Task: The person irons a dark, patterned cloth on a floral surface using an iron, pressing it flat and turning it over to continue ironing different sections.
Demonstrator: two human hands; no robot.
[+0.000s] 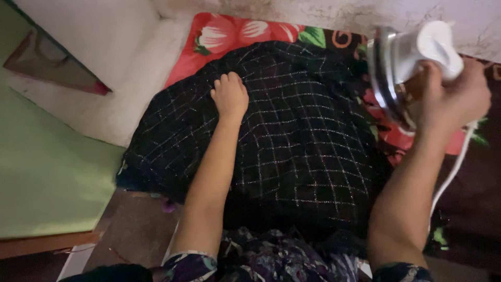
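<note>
Your left hand (pixel 229 95) lay flat, fingers together, on the black checked cloth (pixel 292 141) (spread over a floral blanket (pixel 229 32)); your right hand (pixel 454 96) gripped the iron (pixel 404 65), lifted clear, soleplate tilted.

Dim indoor light, brightest along the top edge on the pale wall (pixel 334 15). The dark checked cloth (pixel 292 136) loses detail in shadow toward the bottom. The raised iron (pixel 407 62) shows motion blur and slight glare.
</note>
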